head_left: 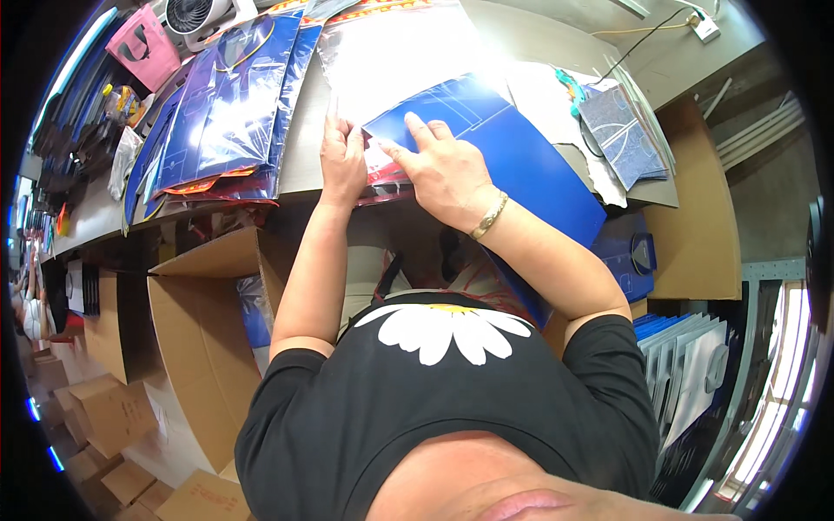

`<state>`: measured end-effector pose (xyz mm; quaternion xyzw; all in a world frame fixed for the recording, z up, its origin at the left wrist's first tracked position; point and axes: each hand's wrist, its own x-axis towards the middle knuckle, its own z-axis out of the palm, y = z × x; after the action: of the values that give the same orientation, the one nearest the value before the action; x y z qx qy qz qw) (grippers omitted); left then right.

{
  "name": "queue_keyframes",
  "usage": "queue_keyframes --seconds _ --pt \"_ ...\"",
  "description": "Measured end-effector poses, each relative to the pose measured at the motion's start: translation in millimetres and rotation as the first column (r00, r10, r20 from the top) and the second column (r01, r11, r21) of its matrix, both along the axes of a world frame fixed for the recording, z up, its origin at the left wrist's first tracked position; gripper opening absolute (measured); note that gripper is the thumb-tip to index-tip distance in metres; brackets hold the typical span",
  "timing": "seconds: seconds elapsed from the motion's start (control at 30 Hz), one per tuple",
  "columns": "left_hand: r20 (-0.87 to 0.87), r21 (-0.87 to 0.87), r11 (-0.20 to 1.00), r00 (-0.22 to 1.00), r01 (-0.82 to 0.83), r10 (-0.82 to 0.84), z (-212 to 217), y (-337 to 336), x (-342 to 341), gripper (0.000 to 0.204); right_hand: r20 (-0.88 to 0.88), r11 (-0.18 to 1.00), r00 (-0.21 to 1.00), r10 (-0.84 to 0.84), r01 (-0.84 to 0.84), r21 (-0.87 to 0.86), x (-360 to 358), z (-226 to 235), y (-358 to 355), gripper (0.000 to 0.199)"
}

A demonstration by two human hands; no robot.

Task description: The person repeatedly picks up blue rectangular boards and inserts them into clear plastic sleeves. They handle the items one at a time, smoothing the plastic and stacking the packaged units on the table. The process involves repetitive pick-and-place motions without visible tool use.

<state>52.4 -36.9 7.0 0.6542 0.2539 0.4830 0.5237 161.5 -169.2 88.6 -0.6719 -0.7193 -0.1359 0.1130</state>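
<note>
A large blue folder-like sheet lies slanted across the table edge, its near end hanging toward my lap. Its far left corner rests over a clear plastic bag with a red-patterned border. My right hand, with a bangle at its wrist, lies on the blue sheet near that corner, fingers apart and thumb pointing left. Close by on the left, my left hand is closed at the bag's edge, its thumb near the sheet's corner. Glare washes out much of the bag, and what lies between the left fingers is partly hidden.
Left on the table is a stack of plastic-wrapped blue folders, with a pink bag and a fan behind. Grey-blue pieces and a teal-handled tool lie right. Cardboard boxes stand below.
</note>
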Motion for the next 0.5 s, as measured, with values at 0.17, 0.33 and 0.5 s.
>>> queue_keyframes --seconds 0.17,0.33,0.5 --pt "-0.089 0.158 0.979 0.985 -0.132 0.147 -7.1 6.4 1.0 0.062 0.065 0.998 0.996 -0.059 0.059 0.015 -2.0 0.5 10.4 0.044" --pt "-0.174 0.291 0.923 0.935 -0.251 0.310 -2.2 -15.3 14.7 0.059 0.022 0.988 0.992 -0.121 0.118 0.105 -5.1 -15.0 36.4 0.038" --pt "-0.056 0.108 0.967 0.970 -0.230 0.237 -5.9 -26.9 18.5 0.066 -0.022 0.993 0.993 -0.114 0.114 0.013 -4.4 -12.0 5.8 0.038"
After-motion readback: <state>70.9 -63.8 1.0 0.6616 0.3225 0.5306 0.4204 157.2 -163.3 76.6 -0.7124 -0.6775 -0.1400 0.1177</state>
